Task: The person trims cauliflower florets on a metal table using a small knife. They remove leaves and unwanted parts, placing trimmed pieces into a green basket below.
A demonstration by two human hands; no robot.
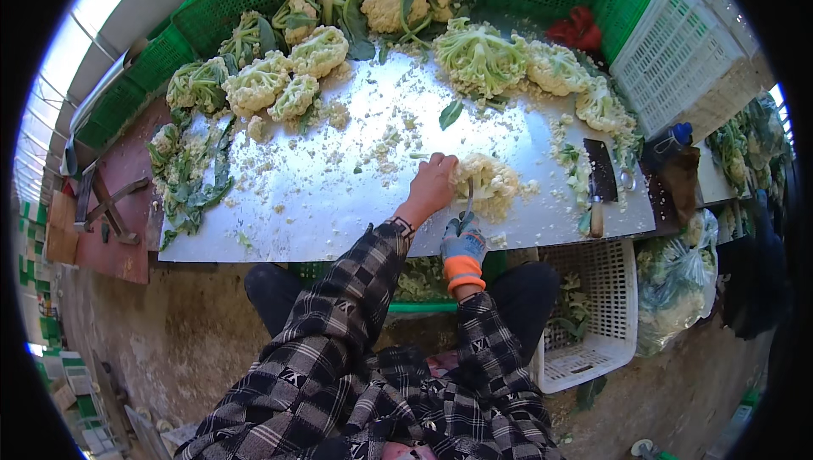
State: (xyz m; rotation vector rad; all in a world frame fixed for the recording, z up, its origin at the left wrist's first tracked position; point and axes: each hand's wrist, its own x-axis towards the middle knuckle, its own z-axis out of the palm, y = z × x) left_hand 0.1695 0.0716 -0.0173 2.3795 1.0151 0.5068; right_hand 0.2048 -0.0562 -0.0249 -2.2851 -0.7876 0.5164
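Observation:
A pale cauliflower head rests on the metal-topped table in front of me, its cut stalk side partly showing. My bare left hand grips its left edge with bent fingers. In a grey-blue and orange work glove, my right hand is closed around a small knife. The narrow blade points away from me against the cauliflower; the handle is mostly hidden in the glove. Crumbs and small florets lie around the head.
More cauliflower heads line the table's far side, backed by green plastic crates. A cleaver lies at right. Below the table edge stand a white crate and a clear bag of cauliflower. Trimmed leaves are heaped at left.

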